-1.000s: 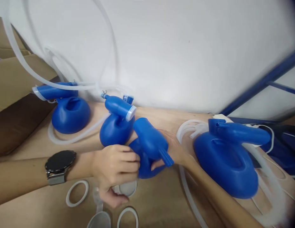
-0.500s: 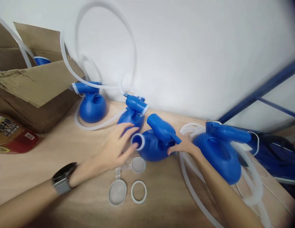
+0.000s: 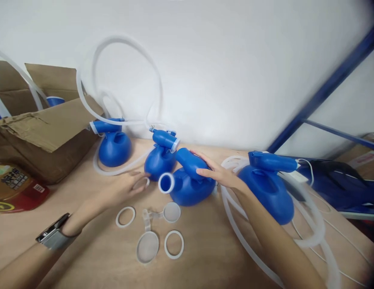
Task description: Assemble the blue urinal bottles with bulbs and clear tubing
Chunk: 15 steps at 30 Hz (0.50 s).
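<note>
My left hand (image 3: 128, 188) is slightly blurred, its fingers and thumb closed round a white ring (image 3: 148, 182) left of the middle blue bottle. My right hand (image 3: 218, 174) grips the slanted upper part of that blue bottle (image 3: 189, 192), thumb on top. The bottle rests on the table, its white-rimmed round mouth (image 3: 166, 183) facing left and towards me. In front lie two loose white rings, one at the left (image 3: 125, 217) and one at the right (image 3: 174, 244). Between them is a pale double cap (image 3: 148, 247) with a joining strap.
Two blue bottles, one far left (image 3: 114, 150) and one behind (image 3: 159, 162), stand near the wall, with clear tubing looping above. Another blue bottle (image 3: 269, 196) with coiled tubing (image 3: 239, 237) is at the right. A cardboard box (image 3: 48, 128) and a red-and-yellow container (image 3: 19, 188) are at the left.
My left hand has moved left, away from the bottle's mouth, and now has a ring. My right hand has shifted up onto the bottle's upper part. A loose ring shows at the left.
</note>
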### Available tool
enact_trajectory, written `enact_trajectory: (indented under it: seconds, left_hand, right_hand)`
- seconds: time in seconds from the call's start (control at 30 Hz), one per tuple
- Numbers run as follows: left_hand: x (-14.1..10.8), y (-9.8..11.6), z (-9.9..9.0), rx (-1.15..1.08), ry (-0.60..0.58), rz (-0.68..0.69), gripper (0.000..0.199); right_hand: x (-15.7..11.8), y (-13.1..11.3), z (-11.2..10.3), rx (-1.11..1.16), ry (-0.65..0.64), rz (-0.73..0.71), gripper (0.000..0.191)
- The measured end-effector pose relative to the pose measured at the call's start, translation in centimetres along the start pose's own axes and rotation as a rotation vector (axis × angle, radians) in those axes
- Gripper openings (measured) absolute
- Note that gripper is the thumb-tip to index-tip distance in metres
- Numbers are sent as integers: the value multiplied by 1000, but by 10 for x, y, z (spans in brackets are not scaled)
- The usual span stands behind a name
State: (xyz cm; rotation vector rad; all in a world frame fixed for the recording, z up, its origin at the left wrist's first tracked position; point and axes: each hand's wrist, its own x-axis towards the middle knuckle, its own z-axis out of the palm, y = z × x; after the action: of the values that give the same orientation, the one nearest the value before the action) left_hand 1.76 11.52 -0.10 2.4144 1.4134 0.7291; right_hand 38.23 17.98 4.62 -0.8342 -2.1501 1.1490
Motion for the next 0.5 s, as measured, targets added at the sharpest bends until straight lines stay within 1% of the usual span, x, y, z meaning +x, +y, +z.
enact_trajectory:
  seconds: [0.1, 0.17, 0.2, 0.27, 0.33, 0.4, 0.5]
  left_hand:
    - [29, 27, -13, -328, 118, -168, 55]
    - [49, 43, -12, -498, 185, -196, 62]
    - [57, 49, -9, -560, 192, -195, 64]
    - [71, 56, 0, -645, 169, -189, 67]
    - [80, 57, 8, -716, 113, -186, 67]
    - [85, 54, 13, -780, 62, -188, 65]
    - [88, 47, 14, -847, 20, -183, 63]
  right_hand:
    - [3, 3, -1, 106, -78, -19, 83]
    - [5, 7, -4, 150, -131, -32, 84]
    - [6, 9, -4, 168, -148, -32, 84]
    - [7, 10, -4, 213, -164, -23, 84]
    - [6, 9, -3, 266, -166, -10, 84]
    - [5, 9, -2, 314, -174, 6, 83]
    - [4, 11, -6, 350, -186, 12, 80]
